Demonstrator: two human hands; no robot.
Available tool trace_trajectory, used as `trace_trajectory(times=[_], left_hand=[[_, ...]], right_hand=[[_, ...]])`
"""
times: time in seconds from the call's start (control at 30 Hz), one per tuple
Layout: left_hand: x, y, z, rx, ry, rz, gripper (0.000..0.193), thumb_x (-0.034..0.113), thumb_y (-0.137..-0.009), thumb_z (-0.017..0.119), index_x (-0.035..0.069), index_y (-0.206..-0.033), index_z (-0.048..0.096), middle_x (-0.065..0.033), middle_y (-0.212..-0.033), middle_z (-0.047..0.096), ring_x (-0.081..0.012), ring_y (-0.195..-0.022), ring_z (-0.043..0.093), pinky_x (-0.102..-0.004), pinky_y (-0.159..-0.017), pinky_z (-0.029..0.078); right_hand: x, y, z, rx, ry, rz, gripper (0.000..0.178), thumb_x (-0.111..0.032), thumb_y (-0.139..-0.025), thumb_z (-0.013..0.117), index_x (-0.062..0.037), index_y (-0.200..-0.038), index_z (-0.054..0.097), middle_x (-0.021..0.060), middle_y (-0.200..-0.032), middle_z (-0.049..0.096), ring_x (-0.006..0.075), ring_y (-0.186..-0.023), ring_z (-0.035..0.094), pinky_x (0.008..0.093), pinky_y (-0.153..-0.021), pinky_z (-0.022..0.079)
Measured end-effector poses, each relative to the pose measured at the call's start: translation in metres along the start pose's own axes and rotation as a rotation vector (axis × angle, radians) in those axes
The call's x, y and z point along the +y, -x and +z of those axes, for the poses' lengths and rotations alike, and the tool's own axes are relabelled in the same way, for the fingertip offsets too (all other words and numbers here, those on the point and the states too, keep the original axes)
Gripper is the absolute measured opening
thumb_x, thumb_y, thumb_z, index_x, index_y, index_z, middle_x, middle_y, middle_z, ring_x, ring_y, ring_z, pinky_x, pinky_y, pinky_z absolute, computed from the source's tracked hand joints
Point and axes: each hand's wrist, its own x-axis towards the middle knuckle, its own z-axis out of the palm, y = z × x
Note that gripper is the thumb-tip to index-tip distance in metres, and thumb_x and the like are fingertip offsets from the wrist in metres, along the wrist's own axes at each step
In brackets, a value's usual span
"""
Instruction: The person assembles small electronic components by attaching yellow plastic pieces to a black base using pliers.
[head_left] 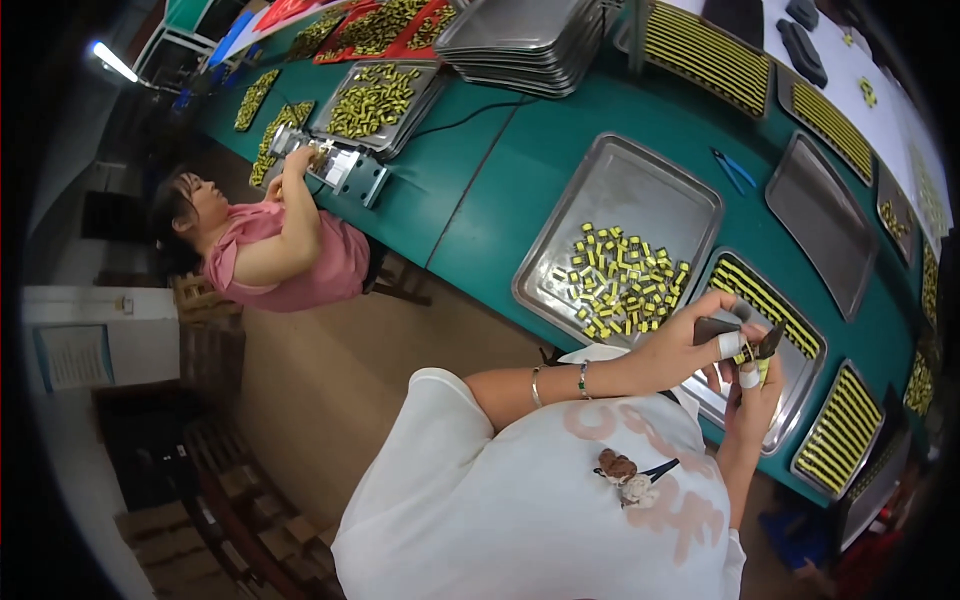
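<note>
My left hand [697,340], its forearm wearing two bracelets, is closed around a dark hand tool [772,340] with a pointed end; its exact kind cannot be made out. My right hand [752,398] is closed close beside it, pinching a small yellow-and-black component [745,354] that the fingers partly cover. White tape wraps some fingertips. Both hands are over a metal tray [812,392] with rows of the same yellow-and-black components. To their left, a larger metal tray [560,215] holds a loose heap of these components [622,285].
Blue-handled pliers [733,170] lie on the green table [480,215] beyond the trays. An unfilled metal tray [822,225] and a tray of rows [842,430] lie to the right. Stacked trays [520,50] stand at the back. A co-worker in pink [290,245] works at a small machine [345,170] on the left.
</note>
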Motion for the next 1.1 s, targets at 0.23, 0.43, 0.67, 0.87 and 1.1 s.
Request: trace_trajectory(times=[0.23,0.43,0.67,0.87,1.1], left_hand=[[-0.006,-0.006,-0.004,0.112,-0.13,0.119,0.025,0.014,-0.094,0.053,0.003,-0.114,0.043,-0.0049,-0.086,0.06,-0.0063,-0.067,0.055,-0.0204,-0.052,0.047],[-0.006,-0.014,-0.02,0.172,0.414,0.212,0.036,0.031,-0.097,0.038,0.005,-0.119,0.047,-0.0172,-0.116,0.056,-0.0201,-0.099,0.055,-0.0374,-0.088,0.044],[0.009,-0.017,-0.002,-0.006,0.436,0.182,0.052,0.04,-0.098,0.031,0.004,-0.136,0.032,-0.0159,-0.142,0.037,-0.0266,-0.131,0.037,-0.0409,-0.109,0.03],[0.012,-0.013,0.009,-0.009,0.189,0.181,0.063,0.049,-0.096,0.028,0.009,-0.144,0.02,-0.0129,-0.149,0.027,-0.0258,-0.136,0.028,-0.0382,-0.11,0.024],[0.003,-0.015,0.009,-0.039,0.087,0.298,0.073,0.057,-0.094,0.027,0.005,-0.144,0.017,-0.0152,-0.149,0.023,-0.0264,-0.137,0.026,-0.0383,-0.113,0.018]], right_hand=[[0.01,0.004,0.005,0.137,-0.204,0.024,0.037,-0.023,-0.085,0.065,-0.0007,-0.111,0.051,0.0074,-0.093,0.058,0.0125,-0.072,0.055,0.0237,-0.056,0.043],[0.0,0.0,0.009,0.197,-0.049,0.027,0.036,-0.009,-0.078,0.066,-0.0029,-0.109,0.049,0.0145,-0.095,0.06,0.016,-0.07,0.058,0.0285,-0.058,0.049],[-0.025,-0.009,0.03,0.062,0.186,-0.079,0.036,0.009,-0.073,0.062,0.002,-0.108,0.059,0.0078,-0.113,0.055,0.0155,-0.097,0.057,0.0273,-0.084,0.049],[-0.025,-0.009,0.035,0.063,0.278,-0.137,0.031,0.008,-0.076,0.061,0.001,-0.106,0.061,0.0082,-0.11,0.058,0.0157,-0.097,0.059,0.0279,-0.085,0.048],[-0.02,-0.011,0.031,0.045,0.437,-0.327,0.035,0.012,-0.072,0.06,0.0006,-0.105,0.061,0.0073,-0.1,0.057,0.0126,-0.083,0.056,0.0242,-0.073,0.045]])
